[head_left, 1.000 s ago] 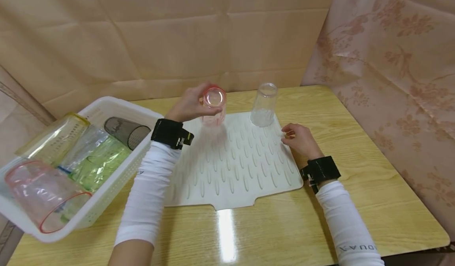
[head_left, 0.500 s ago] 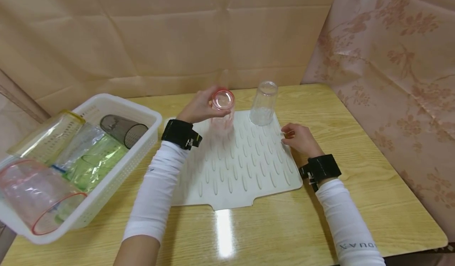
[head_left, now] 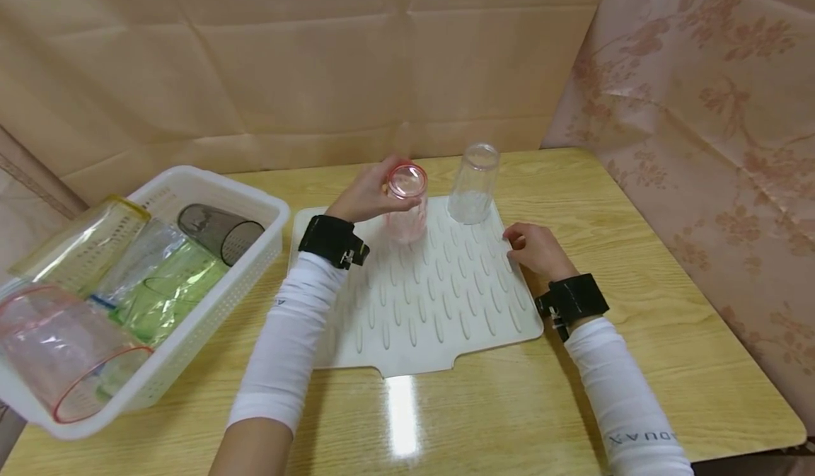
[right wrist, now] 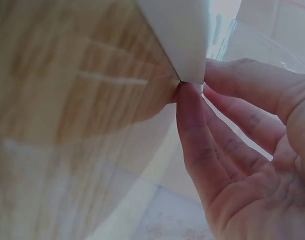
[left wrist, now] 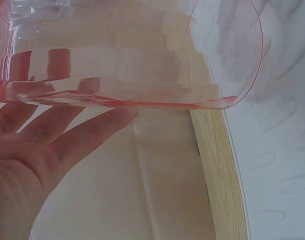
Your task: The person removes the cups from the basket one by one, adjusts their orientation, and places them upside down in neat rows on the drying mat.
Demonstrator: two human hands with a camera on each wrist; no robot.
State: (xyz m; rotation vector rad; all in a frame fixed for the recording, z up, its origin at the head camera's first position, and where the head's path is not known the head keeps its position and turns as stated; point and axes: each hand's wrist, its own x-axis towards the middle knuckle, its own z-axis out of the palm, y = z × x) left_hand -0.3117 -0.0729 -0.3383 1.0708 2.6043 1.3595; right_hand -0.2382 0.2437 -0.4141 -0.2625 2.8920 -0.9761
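1. Since the earliest frame, the pink glass [head_left: 410,223] has moved rightward over the mat [head_left: 439,345], nearer the clear glass [head_left: 472,192]; the right hand [head_left: 536,251] stays at the mat's edge.
2. Fingers and thumb of the left hand [head_left: 366,196] grip the pink glass near its base, mouth down. Right thumb and forefinger pinch the mat's right edge.
3. Drifting farther right could knock the pink glass against the clear one.
4. A tug from the right hand might shift the mat and topple the clear glass.
5. Lowered at a tilt, the rim could catch on the ridges and rock.
6. Whether that rim touches the mat, I cannot tell.
7. Left-hand fingertips behind the glass are hidden in the head view; the basket [head_left: 197,336] is cut off at left, its see-through contents overlapping.
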